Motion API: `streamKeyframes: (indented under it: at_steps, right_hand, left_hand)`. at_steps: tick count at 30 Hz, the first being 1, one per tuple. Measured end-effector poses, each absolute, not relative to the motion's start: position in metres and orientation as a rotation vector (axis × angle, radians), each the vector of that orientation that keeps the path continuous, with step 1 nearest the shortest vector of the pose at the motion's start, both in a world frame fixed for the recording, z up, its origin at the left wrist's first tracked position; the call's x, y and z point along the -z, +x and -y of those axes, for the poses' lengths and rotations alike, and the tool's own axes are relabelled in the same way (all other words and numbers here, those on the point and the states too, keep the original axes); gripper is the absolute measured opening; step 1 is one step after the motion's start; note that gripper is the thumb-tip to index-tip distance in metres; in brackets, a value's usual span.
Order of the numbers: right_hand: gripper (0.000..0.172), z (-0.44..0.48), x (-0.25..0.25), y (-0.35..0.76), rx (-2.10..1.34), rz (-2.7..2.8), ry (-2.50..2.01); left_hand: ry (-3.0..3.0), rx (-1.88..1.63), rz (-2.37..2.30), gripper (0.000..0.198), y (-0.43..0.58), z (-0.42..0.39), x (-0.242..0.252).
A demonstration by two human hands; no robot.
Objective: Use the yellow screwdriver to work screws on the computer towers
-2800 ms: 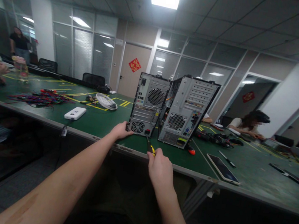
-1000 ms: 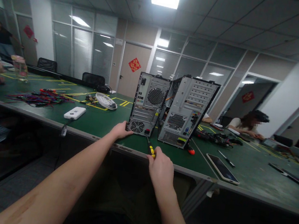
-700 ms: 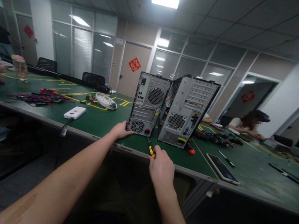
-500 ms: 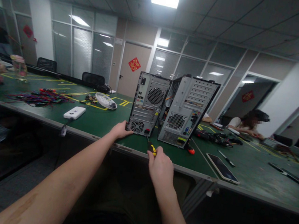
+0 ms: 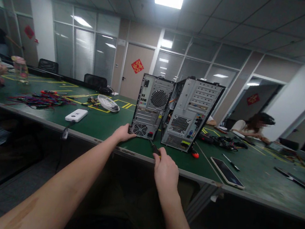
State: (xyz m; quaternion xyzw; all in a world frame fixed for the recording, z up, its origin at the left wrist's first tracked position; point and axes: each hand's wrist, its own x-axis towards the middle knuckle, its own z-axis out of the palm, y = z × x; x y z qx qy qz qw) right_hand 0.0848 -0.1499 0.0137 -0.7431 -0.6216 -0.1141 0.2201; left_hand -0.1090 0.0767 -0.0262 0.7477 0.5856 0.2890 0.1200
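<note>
Two grey metal computer cases stand upright side by side on the green table. The left computer case shows its rear panel, with a fan grille and a power socket. My left hand grips its lower left corner, thumb in front and the other fingers mostly hidden. In my right hand is a yellow and black screwdriver, its handle wrapped by closed fingers. The shaft points up and left at the bottom rear edge of the left case; whether the tip sits in a screw is too small to tell. Beside it stands the right computer case.
On the left lie a white power bank with a cable, a heap of coloured wires and a white oval object. To the right are black cables, a phone and a pen-like tool. Other people sit at both sides.
My right hand has shifted slightly right, and the screwdriver handle has turned, showing less yellow. My left hand and both cases stay put.
</note>
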Motion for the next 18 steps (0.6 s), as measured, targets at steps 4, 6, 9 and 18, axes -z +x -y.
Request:
streamKeyframes:
  at_steps: [4, 6, 9, 18]
  right_hand:
    - [0.02, 0.1506, -0.0119, 0.0856, 0.297, 1.74, -2.017]
    - [0.023, 0.1512, -0.0111, 0.086, 0.289, 1.743, -2.007]
    - [0.029, 0.1515, -0.0111, 0.0861, 0.275, 1.726, -2.007]
    - [0.018, 0.1489, -0.0125, 0.0836, 0.22, 1.71, -2.033]
  left_hand:
    - [2.191, -0.854, -1.7, 0.069, -0.1093, -0.0784, 0.0275]
    - [2.191, -0.847, -1.703, 0.069, -0.1093, -0.0783, 0.0272]
    - [2.188, -0.838, -1.711, 0.07, -0.1093, -0.0773, 0.0262]
    - [2.172, -0.843, -1.71, 0.069, -0.1082, -0.0753, 0.0248]
